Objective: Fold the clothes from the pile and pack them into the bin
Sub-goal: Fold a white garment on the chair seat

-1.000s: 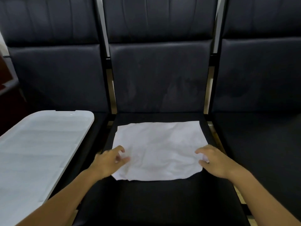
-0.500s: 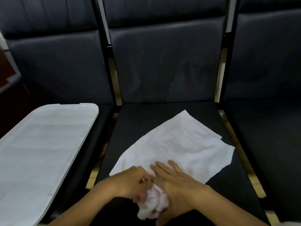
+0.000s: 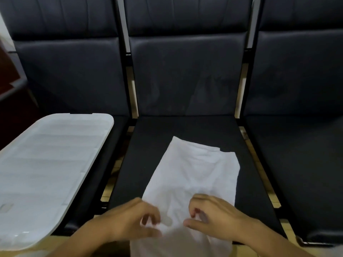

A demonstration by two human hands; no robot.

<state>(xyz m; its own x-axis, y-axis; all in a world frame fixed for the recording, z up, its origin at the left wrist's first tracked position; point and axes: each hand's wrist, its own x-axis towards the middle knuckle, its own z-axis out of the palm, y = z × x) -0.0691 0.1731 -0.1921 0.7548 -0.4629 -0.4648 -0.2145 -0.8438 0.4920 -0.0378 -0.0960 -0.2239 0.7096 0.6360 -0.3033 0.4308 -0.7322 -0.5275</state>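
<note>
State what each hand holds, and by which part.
Both the left hand and right hand pinch the white cloth near its front edge.

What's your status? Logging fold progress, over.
Both hands, left hand and right hand, curled on the near end of the white cloth. Cloth lies lengthwise on the middle seat. White lid on the left, apart.

You can't see the white cloth (image 3: 193, 173) near end: it runs off the bottom edge between your blurred left hand (image 3: 128, 219) and right hand (image 3: 215, 216); the white lid (image 3: 46, 164) is cut off at left
</note>
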